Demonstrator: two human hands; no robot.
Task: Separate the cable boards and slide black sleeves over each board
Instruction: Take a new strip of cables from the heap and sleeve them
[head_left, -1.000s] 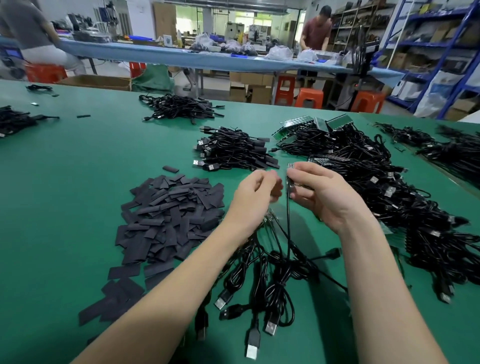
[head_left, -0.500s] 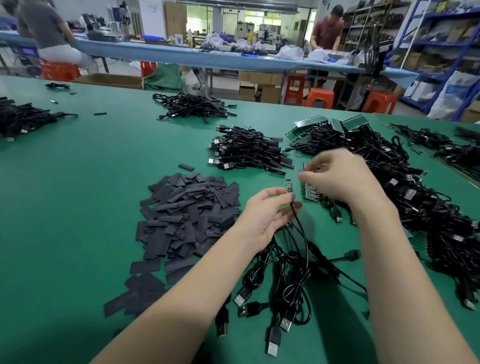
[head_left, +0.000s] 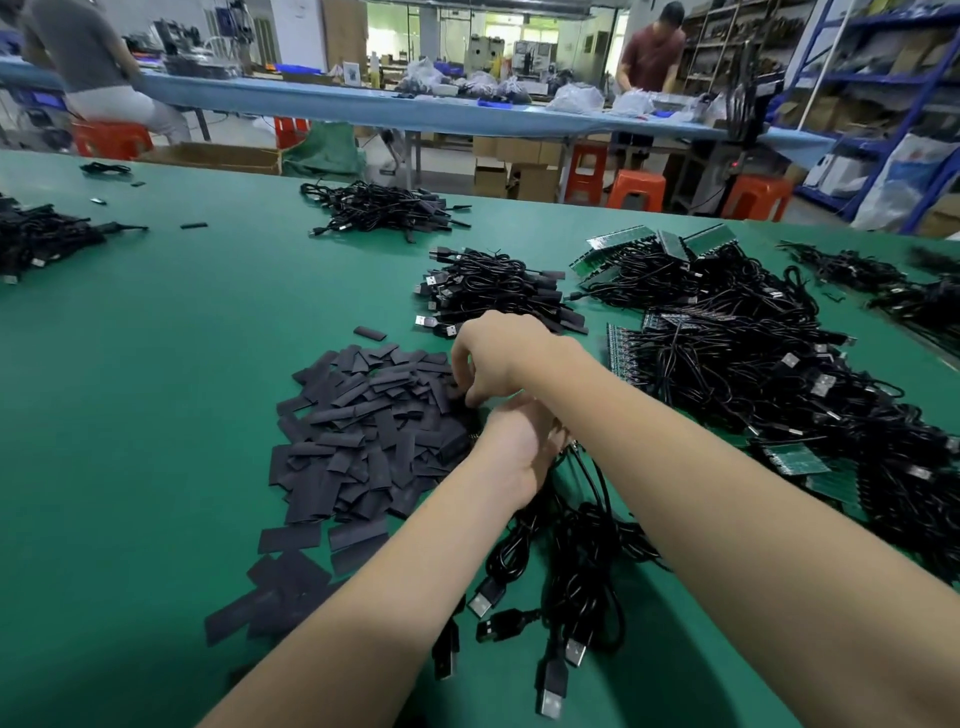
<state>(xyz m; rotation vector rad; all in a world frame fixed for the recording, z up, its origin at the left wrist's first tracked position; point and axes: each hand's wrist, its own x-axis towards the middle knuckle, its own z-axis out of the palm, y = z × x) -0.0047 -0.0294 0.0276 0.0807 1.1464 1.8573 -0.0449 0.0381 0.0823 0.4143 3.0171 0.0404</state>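
A heap of flat black sleeves (head_left: 363, 431) lies on the green table (head_left: 156, 415), left of centre. My right hand (head_left: 498, 358) reaches across to the heap's right edge, its fingers curled down and pinching a sleeve there. Just below it, my left hand (head_left: 519, 457) grips the top end of a bundle of black USB cables (head_left: 571, 551), which trails towards me. The board at the cable's end is hidden inside my left hand. A green strip of joined cable boards (head_left: 623, 353) lies to the right of my hands.
A big tangle of cables with green boards (head_left: 779, 374) fills the right side. A pile of sleeved cables (head_left: 498, 291) sits behind my hands, with more piles further back (head_left: 384, 208) and at far left (head_left: 41, 239). Two people work at a blue bench behind.
My right hand has left the board strip and swung left over my left hand to the sleeve heap. My left hand, still holding the cable, moved slightly left towards the heap.
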